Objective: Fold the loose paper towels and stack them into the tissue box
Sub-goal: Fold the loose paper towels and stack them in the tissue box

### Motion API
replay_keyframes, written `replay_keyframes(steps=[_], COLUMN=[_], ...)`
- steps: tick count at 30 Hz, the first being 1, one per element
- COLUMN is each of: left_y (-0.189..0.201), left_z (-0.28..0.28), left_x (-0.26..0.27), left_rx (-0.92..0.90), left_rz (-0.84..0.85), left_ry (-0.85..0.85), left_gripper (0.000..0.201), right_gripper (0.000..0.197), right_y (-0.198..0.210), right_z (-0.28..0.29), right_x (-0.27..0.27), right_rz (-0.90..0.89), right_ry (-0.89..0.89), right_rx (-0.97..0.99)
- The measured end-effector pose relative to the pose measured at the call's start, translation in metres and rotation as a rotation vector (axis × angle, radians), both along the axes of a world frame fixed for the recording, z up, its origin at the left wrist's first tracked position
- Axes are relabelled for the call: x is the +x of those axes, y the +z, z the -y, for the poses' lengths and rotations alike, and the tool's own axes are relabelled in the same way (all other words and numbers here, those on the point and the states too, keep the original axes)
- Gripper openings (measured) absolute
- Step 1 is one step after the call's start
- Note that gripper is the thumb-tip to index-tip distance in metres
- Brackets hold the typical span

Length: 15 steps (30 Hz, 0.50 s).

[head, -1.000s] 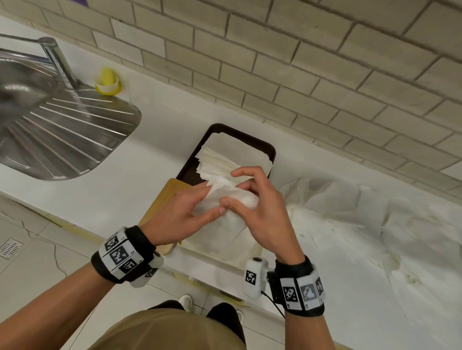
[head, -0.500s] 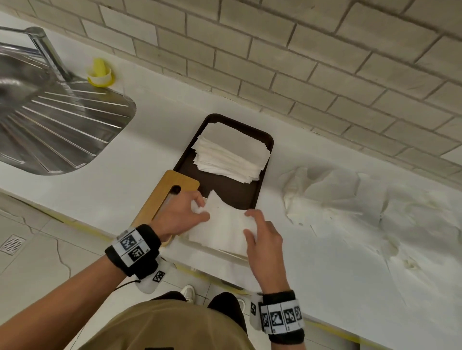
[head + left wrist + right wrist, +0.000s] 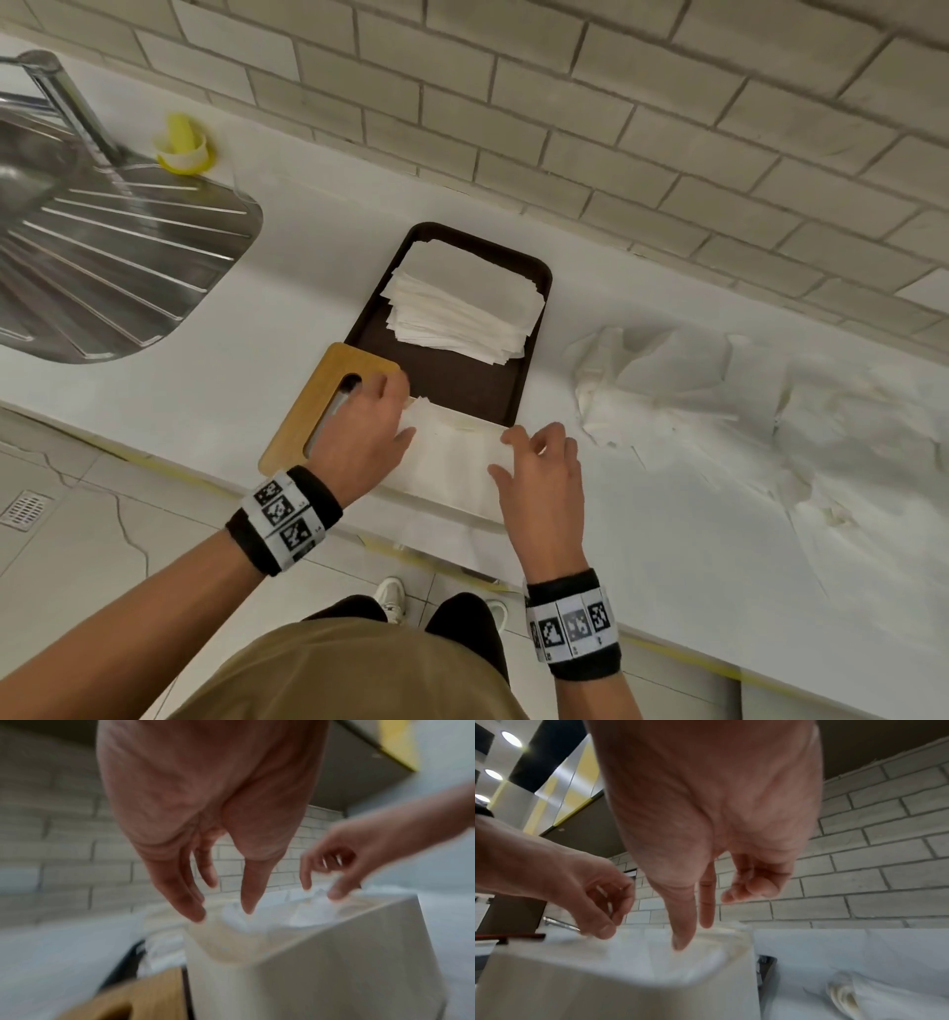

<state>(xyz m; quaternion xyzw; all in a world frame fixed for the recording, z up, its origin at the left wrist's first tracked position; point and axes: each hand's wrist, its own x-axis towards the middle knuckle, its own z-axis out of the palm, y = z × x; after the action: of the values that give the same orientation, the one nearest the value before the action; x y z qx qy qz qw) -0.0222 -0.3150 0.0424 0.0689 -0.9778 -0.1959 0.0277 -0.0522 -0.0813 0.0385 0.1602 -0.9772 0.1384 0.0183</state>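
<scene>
One more towel going into the box, plenty left to fold.

From the head view, I am pressing a folded towel [image 3: 452, 462] down into the tissue box [image 3: 447, 506] at the near counter edge, my left hand [image 3: 367, 437] and right hand [image 3: 539, 478] released, fingers extended; a folded stack [image 3: 462, 303] is waiting on the dark tray [image 3: 534, 360], loose towels [image 3: 719, 401] lying crumpled to the right. My left wrist view is showing straight fingertips [image 3: 246, 902] touching the towel. My right wrist view is showing the same, box not yet full.

The left wrist view is motion-blurred — the tissue box [image 3: 321, 973] interior stays unreadable, its base cut off.
</scene>
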Motion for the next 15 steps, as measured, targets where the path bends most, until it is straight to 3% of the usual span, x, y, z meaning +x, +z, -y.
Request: replay_keyframes(steps=[2, 3, 5, 7, 8, 12, 15], left_y=[0.008, 0.01, 0.009, 0.005, 0.001, -0.006, -0.016], left_z=[-0.004, -0.008, -0.016, -0.021, -0.02, -0.014, -0.015], left_x=[-0.003, -0.007, -0.018, -0.03, -0.033, -0.036, -0.034], left_rx=[-0.099, -0.06, 0.017, -0.129, -0.23, -0.455, -0.605], left_rz=[-0.133, -0.101, 0.167, 0.47, 0.521, 0.446, 0.465], left_ry=[-0.141, -0.252, -0.443, -0.53, -0.564, -0.564, -0.609], left_gripper=[0.04, 0.035, 0.026, 0.029, 0.032, 0.031, 0.038], right_gripper=[0.029, 0.025, 0.025, 0.034, 0.039, 0.04, 0.034], right_y=[0.015, 0.019, 0.017, 0.009, 0.005, 0.005, -0.006], right_z=[0.005, 0.01, 0.022, 0.03, 0.031, 0.022, 0.028], right_x=[-0.003, -0.006, -0.014, -0.021, -0.023, -0.032, -0.033], right_rz=[0.024, 0.094, 0.268, 0.422, 0.449, 0.328, 0.332], right_ry=[0.121, 0.216, 0.371, 0.419, 0.429, 0.456, 0.496], right_rx=[-0.056, -0.038, 0.083, 0.304, 0.372, 0.4, 0.557])
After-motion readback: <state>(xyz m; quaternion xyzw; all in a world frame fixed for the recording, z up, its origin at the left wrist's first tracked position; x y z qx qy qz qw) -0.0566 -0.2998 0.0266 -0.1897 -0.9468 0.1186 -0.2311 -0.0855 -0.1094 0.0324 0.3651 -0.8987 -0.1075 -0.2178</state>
